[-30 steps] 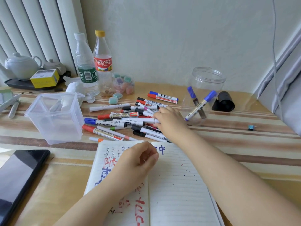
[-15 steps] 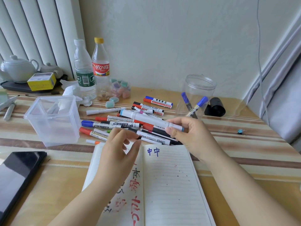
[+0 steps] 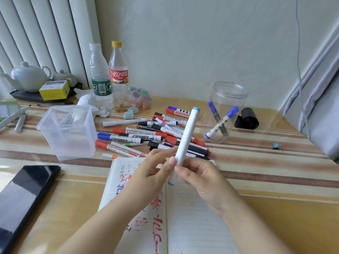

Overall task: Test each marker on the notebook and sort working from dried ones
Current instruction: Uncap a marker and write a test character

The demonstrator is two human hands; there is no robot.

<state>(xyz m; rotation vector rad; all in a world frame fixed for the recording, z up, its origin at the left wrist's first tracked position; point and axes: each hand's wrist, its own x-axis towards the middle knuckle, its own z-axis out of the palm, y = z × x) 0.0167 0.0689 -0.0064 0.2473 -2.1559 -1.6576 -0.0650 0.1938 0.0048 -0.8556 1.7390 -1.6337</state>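
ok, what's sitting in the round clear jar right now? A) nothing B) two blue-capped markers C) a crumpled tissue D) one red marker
B: the round clear jar holds two blue-capped markers, leaning crossed against each other, while both hands grip a white marker over the notebook.

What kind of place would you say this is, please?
Probably a home, at a table by a window: a white teapot on a tray, drink bottles, vertical blinds and a curtain suggest a living space, not an office.
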